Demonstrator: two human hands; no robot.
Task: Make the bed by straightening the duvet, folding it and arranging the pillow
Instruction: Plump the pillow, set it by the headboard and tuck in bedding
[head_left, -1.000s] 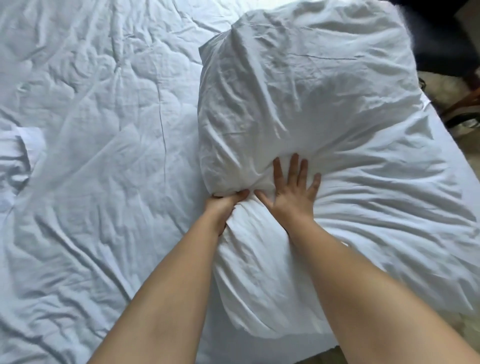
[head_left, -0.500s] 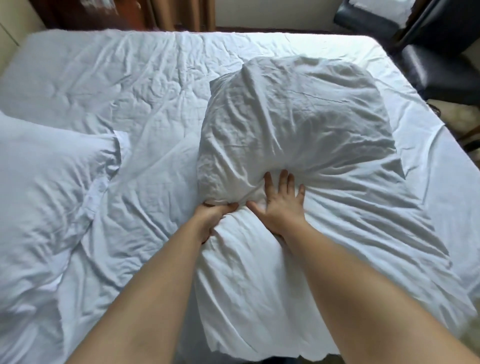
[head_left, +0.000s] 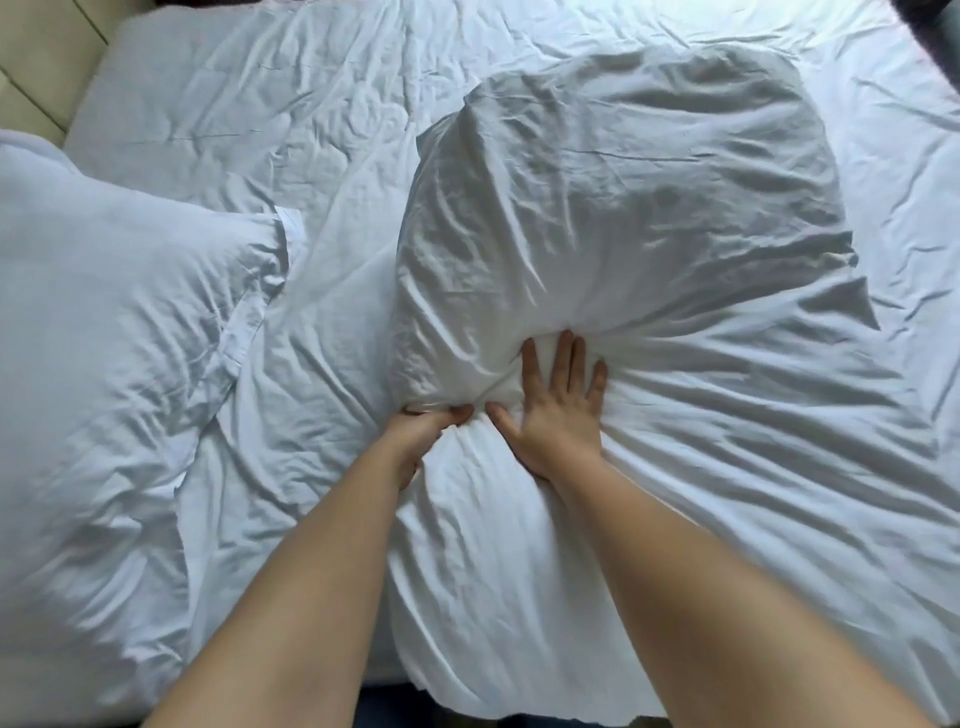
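Note:
A bulky white duvet (head_left: 649, 218) lies bunched in a puffy mound on the right half of the bed, its near part spread flat toward me. My left hand (head_left: 423, 434) is closed on a fold of the duvet at the mound's near left edge. Beside it, my right hand (head_left: 556, 410) lies flat with fingers spread, pressing into the crease under the mound. A white pillow (head_left: 104, 374) rests on the left side of the bed, apart from both hands.
The wrinkled white sheet (head_left: 249, 104) covers the far side of the mattress. A beige padded headboard (head_left: 36, 78) shows at the top left corner. Something dark (head_left: 935, 15) sits past the bed's top right corner. The near bed edge runs along the bottom.
The view has swung left and pulled back, bringing the pillow into sight. Both hands stay at the same crease of the duvet, the right one pressed a little deeper.

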